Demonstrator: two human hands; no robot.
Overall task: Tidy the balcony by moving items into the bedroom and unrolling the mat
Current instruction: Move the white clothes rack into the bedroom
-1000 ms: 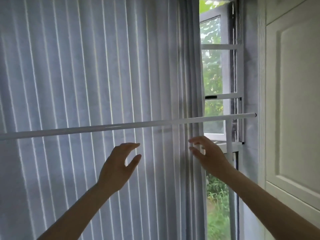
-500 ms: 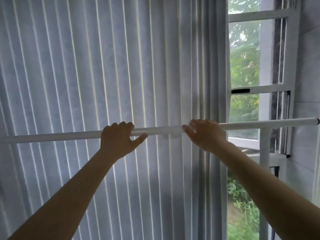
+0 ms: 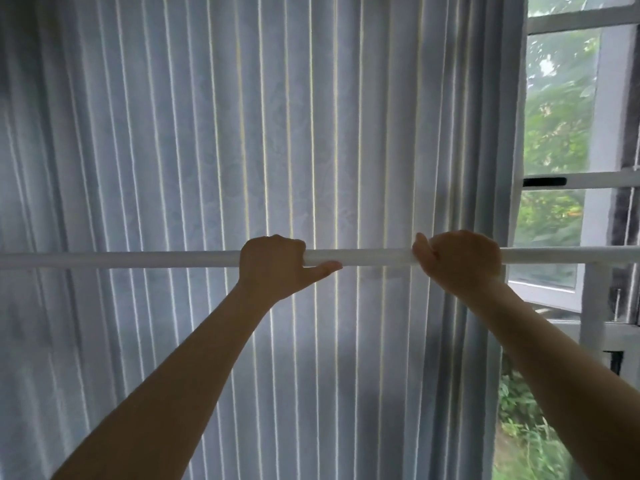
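Both hands grip the white rail [image 3: 374, 257] of the clothes rack—left hand [image 3: 273, 265] and right hand [image 3: 460, 259] curled round it near mid-length—its long axis level, crossing before the curtain [image 3: 242, 133].

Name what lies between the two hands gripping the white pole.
In the head view, only a bare stretch of the white pole lies between the left hand and right hand; the curtain hangs behind.
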